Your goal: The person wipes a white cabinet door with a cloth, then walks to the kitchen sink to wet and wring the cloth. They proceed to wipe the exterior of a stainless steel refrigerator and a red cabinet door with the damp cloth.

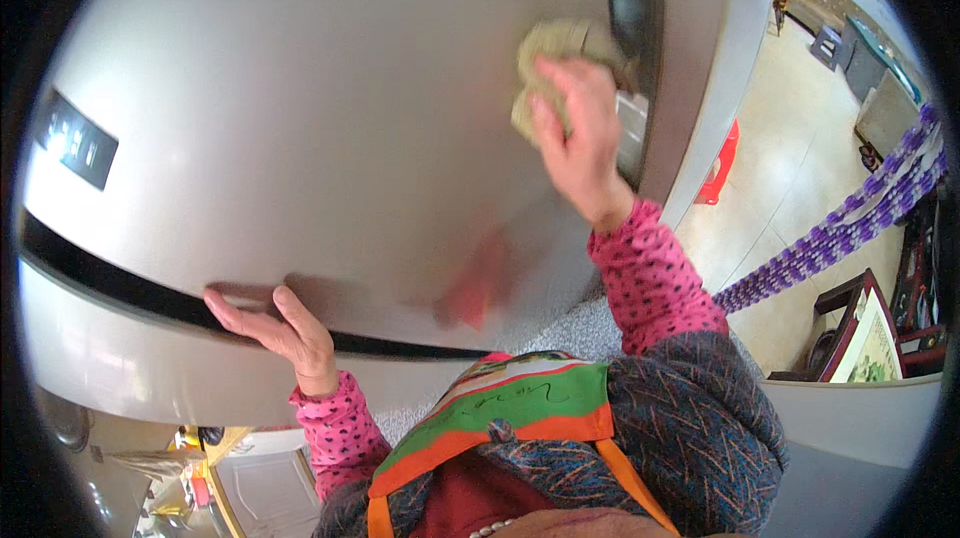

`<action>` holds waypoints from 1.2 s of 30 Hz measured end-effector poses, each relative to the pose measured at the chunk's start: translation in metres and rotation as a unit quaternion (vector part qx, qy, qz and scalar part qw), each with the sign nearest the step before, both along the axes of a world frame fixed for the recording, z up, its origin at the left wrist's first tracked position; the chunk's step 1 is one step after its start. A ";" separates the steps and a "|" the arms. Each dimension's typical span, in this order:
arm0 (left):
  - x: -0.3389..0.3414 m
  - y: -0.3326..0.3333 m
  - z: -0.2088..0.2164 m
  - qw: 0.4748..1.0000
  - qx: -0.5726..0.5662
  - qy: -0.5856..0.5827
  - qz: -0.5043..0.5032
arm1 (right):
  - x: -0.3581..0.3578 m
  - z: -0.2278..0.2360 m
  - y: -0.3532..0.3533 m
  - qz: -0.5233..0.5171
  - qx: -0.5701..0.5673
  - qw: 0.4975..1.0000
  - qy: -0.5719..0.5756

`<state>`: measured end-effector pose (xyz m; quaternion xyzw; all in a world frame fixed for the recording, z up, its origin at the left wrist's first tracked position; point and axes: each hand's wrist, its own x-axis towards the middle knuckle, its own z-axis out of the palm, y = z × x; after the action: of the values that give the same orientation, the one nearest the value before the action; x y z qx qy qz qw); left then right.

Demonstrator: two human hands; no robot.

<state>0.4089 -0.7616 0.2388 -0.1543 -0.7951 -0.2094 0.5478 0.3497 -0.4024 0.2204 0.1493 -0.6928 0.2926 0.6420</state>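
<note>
Nearest the camera is the person's own chest, in a dark patterned knit top with an apron bib [500, 408] of green, orange and red. From it two pink dotted sleeves rise to the refrigerator. The left hand [275, 323] lies flat and loosely spread, fingers resting along the dark gap [110, 290] between the upper door and the lower one, holding nothing. The right hand [580, 143] is raised higher, its fingers pressed onto a crumpled pale yellow-green cloth [550, 63], pushing it against the silver upper door [320, 108] close to that door's right edge. Judging by the cloth's place, the wiping is somewhere in the middle of the job: the wide door face to the left looks smooth and shows only soft reflections, but whether it has been gone over cannot be told, and the lower door [120, 368] sits well below the cloth. On the door's far left is a small dark rectangular display panel [75, 143] with pale glowing marks. At lower left, beyond the left sleeve, sit some yellow and orange packages [190, 458], too small to make out. Further off to the right the tiled floor holds a red plastic stool [722, 163], a hanging curtain of purple beads [850, 218], and a framed picture [865, 343] in a dark frame leaning near the floor.
</note>
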 end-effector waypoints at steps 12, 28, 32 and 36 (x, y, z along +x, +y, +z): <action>-0.017 -0.015 -0.018 0.997 -0.022 0.034 0.069 | 0.006 -0.097 0.011 -0.009 -0.012 0.992 -0.126; -0.010 -0.014 -0.020 0.998 -0.005 0.031 0.050 | 0.007 0.220 0.106 -0.446 0.122 0.885 0.045; -0.010 -0.011 -0.019 0.999 0.006 0.040 0.016 | -0.030 0.124 0.124 -0.530 0.208 0.820 -0.053; -0.008 -0.015 -0.021 0.999 0.015 0.031 0.024 | -0.017 0.027 0.124 -0.385 0.302 0.853 -0.183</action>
<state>0.4007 -0.7762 0.2176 -0.1336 -0.7778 -0.2033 0.5795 0.3330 -0.2789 0.2475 0.0008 -0.8539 -0.1791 0.4886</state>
